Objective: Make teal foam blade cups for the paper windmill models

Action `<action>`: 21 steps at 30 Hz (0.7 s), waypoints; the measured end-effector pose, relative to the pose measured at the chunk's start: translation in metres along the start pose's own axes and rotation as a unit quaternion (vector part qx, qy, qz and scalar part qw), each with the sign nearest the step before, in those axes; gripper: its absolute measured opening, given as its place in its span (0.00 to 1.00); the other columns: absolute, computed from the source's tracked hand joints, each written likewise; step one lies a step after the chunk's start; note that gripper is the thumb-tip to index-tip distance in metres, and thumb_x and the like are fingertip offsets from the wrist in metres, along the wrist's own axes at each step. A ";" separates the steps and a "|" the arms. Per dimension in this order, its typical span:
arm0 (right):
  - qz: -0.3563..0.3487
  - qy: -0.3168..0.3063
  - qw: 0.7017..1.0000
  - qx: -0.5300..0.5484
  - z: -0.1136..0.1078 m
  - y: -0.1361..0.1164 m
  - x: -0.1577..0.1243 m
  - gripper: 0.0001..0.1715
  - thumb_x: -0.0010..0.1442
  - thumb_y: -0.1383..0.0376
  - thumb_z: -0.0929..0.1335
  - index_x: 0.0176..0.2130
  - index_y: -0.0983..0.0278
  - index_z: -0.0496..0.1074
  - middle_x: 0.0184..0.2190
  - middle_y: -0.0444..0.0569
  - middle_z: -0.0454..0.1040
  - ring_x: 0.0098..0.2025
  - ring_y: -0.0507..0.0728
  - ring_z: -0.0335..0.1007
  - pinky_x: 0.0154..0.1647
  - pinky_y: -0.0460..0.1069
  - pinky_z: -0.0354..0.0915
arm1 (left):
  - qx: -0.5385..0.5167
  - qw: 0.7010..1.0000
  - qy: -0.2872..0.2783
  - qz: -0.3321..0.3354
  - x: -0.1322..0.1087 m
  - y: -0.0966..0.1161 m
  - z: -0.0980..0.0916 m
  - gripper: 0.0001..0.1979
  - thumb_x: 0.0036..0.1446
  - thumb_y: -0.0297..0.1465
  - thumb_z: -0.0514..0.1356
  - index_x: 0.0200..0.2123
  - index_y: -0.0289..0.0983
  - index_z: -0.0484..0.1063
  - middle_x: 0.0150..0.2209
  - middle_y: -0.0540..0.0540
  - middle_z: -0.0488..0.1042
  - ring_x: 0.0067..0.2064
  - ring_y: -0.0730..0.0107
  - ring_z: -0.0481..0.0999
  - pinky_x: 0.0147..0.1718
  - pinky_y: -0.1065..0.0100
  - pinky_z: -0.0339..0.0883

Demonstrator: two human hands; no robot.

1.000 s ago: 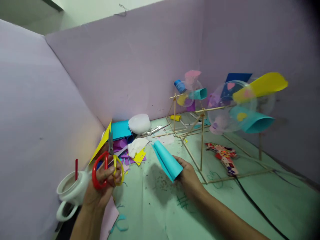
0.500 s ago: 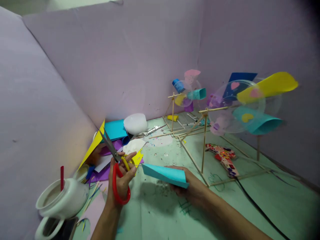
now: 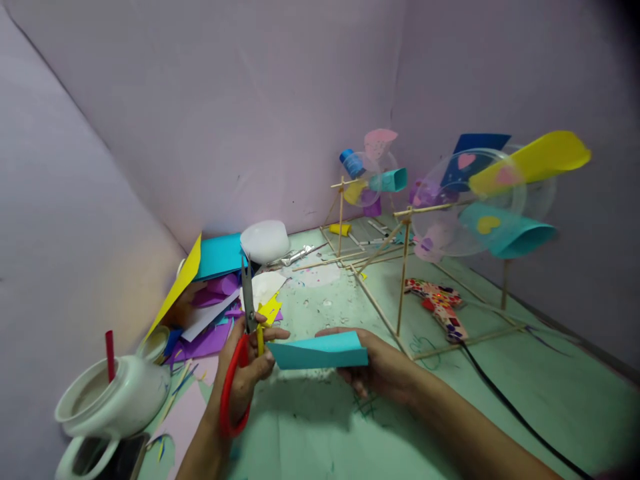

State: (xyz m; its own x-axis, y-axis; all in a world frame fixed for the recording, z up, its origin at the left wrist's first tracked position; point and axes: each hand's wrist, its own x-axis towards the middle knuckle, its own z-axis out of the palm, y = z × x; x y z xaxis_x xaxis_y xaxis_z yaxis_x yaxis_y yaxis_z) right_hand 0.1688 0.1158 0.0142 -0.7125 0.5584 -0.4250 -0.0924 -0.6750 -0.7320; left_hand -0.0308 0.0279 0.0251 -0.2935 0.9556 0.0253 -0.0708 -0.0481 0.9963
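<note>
My left hand [image 3: 250, 363] is closed around a pair of scissors [image 3: 248, 303] with one red and one yellow handle loop. Their blades point up and away from me, slightly parted at the tips. A folded piece of light-blue paper [image 3: 317, 352] lies across in front of me, gripped at its right end by my right hand [image 3: 370, 363]. The paper's left end comes up to the thumb of my left hand; whether the thumb touches it, I cannot tell. Part of my right hand's fingers is hidden behind the paper.
Right stand two stick frames with paper-bladed plastic wheels, the nearer wheel [image 3: 470, 203] larger. A patterned glue gun [image 3: 443, 307] with a black cable lies below. Coloured paper scraps [image 3: 215, 257], a white bowl [image 3: 265, 241] and a white teapot [image 3: 120, 393] are on the left.
The scissors have turned more upright in my left hand. The light-blue paper has shifted left and levelled, its left end nearer my left hand. The view has tilted slightly.
</note>
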 end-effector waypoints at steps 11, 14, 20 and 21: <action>-0.163 -0.142 0.974 0.071 -0.004 0.004 0.003 0.33 0.41 0.53 0.76 0.43 0.67 0.72 0.36 0.51 0.73 0.34 0.55 0.70 0.37 0.51 0.68 | -0.130 0.987 0.090 -0.032 0.001 -0.003 0.021 0.25 0.39 0.33 0.68 0.40 0.40 0.60 0.27 0.51 0.75 0.22 0.70 0.72 0.19 0.71 0.62; -0.251 -0.075 0.965 -0.024 -0.002 0.011 0.009 0.33 0.39 0.60 0.78 0.45 0.64 0.72 0.41 0.51 0.73 0.43 0.58 0.69 0.41 0.51 0.67 | -0.157 0.980 0.110 -0.061 -0.001 -0.009 0.031 0.28 0.33 0.29 0.70 0.39 0.40 0.61 0.28 0.52 0.75 0.26 0.68 0.75 0.20 0.72 0.62; -0.217 -0.077 0.971 0.061 0.008 0.016 0.010 0.29 0.44 0.58 0.76 0.44 0.66 0.72 0.39 0.54 0.77 0.41 0.60 0.74 0.48 0.56 0.65 | -0.142 0.979 0.107 -0.096 -0.010 -0.010 0.053 0.26 0.35 0.31 0.67 0.41 0.39 0.64 0.23 0.52 0.72 0.24 0.66 0.74 0.21 0.69 0.63; -0.208 -0.070 0.972 0.083 0.008 0.015 0.010 0.28 0.44 0.57 0.76 0.43 0.66 0.72 0.38 0.54 0.78 0.40 0.60 0.75 0.47 0.56 0.66 | -0.122 0.981 0.115 -0.093 -0.011 -0.008 0.053 0.26 0.37 0.34 0.66 0.42 0.39 0.63 0.22 0.53 0.72 0.23 0.66 0.73 0.21 0.69 0.63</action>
State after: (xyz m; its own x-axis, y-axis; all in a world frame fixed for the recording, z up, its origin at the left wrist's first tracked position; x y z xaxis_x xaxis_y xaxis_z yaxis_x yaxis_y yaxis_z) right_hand 0.1547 0.1077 0.0036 -0.6753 0.7371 -0.0253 -0.4955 -0.4788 -0.7247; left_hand 0.0235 0.0331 0.0212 -0.4597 0.8645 -0.2032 -0.3615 0.0268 0.9320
